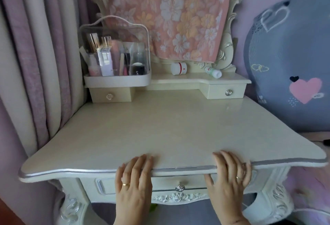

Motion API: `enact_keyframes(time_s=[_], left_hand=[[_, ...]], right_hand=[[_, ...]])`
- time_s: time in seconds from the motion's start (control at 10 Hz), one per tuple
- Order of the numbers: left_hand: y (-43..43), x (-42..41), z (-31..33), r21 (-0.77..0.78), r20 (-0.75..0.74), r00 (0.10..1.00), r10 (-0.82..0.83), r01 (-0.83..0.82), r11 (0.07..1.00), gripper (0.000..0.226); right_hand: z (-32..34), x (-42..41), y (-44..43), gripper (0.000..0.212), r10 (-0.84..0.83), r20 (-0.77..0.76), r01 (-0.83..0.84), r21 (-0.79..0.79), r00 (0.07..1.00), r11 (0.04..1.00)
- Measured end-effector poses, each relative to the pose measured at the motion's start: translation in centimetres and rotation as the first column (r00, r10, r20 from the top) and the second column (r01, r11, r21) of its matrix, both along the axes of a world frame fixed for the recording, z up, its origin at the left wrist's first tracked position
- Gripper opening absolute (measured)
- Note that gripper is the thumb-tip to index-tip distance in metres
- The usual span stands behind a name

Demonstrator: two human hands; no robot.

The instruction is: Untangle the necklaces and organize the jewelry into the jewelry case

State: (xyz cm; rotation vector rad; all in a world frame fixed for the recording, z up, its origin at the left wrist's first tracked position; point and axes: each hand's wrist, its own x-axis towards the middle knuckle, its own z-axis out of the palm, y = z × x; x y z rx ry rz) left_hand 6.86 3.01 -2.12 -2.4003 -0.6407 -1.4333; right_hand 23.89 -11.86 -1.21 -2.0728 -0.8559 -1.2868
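Finding: my left grip (133, 176) lies flat at lower centre of the frame, fingers straight and spread over the front edge of the desk (169, 126), pinching nothing. My right grip (230, 173), lower right of centre, has its fingers resting relaxed on the desk top and its thumb hanging below the lip; it holds nothing either. Both look placed to steady me at the edge, with the centre drawer (166, 182) and its knob (179, 188) between them.

Task items: no necklaces and no jewelry case are in view. In my judgement the work has not begun, and the drawers are the likely place to search.

Surroundings: a clear-lidded cosmetics organiser (116, 55) stands at upper left on the raised shelf, above a small drawer (109, 96). A white jar (178, 68) and a tipped bottle (214, 72) lie on the shelf at upper centre, near a second small drawer (228, 92). A floral cloth (178, 19) hangs over the mirror; a curtain (35, 64) fills the left, and a heart-print cushion (289, 64) the right.

Obstructions: my own grips flank the centre drawer front; nothing else blocks it
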Motion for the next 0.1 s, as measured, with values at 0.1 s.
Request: enact_keyframes(time_s=[0.1], left_hand=[[0.23, 1.17, -0.04, 0.175, 0.149, 0.989, 0.006, -0.032, 0.984, 0.053]], right_hand=[[-0.39, -0.43, 0.00, 0.047, 0.094, 0.012, -0.094, 0.105, 0.996, 0.990]])
